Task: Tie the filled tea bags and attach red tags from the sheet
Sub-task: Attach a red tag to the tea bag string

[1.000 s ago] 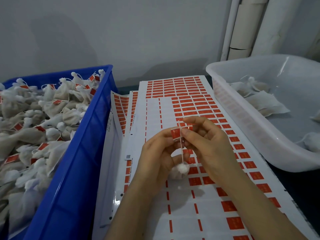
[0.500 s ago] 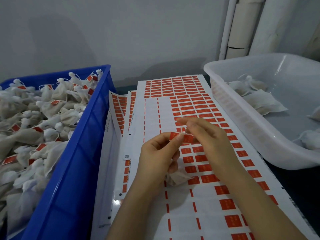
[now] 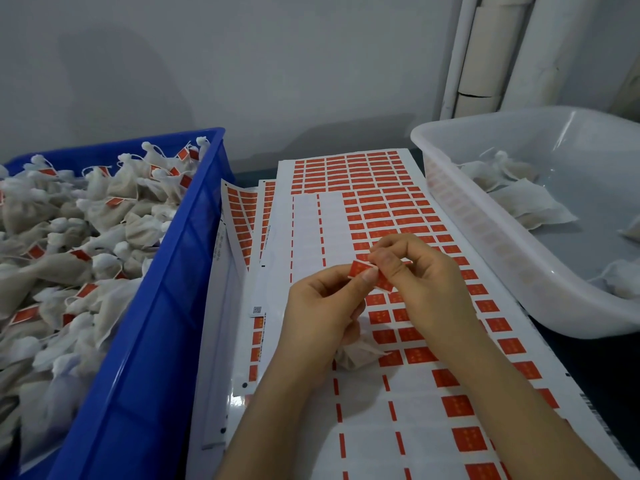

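One blue crate (image 3: 166,306) at left is heaped with tagged tea bags beyond counting, and one white tub (image 3: 485,244) at right shows about four untagged bags. Three overlapping tag sheets (image 3: 381,188) lie between them. Above the top sheet, the left hand (image 3: 322,313) and right hand (image 3: 426,289) together pinch one red tag (image 3: 360,270), one tea bag (image 3: 356,353) showing below the left hand.

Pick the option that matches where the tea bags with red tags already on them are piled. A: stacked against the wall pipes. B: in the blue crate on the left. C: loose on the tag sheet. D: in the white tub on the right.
B: the blue crate on the left is heaped with tied tea bags carrying red tags, while the bags in the white tub show no tags.
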`<action>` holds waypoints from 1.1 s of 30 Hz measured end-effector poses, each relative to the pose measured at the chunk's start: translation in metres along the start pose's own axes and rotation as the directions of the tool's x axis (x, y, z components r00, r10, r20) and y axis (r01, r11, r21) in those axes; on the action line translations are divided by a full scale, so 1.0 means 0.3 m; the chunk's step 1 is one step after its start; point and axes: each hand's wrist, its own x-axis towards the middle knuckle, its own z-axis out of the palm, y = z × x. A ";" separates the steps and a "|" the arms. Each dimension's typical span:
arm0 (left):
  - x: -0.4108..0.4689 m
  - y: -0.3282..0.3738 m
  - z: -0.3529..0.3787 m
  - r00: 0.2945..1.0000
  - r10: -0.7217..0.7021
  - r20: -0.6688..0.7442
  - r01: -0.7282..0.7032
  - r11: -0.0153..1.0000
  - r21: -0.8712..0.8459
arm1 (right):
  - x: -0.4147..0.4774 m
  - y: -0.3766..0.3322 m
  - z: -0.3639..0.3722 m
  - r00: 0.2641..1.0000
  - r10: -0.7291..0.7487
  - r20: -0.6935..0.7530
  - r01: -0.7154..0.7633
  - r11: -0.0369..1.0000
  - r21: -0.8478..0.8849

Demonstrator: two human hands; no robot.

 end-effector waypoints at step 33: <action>0.008 -0.073 0.054 0.817 0.530 -0.228 -0.386 0.796 0.466 | -0.023 -0.015 0.040 0.977 0.094 -0.189 -0.084 0.995 0.061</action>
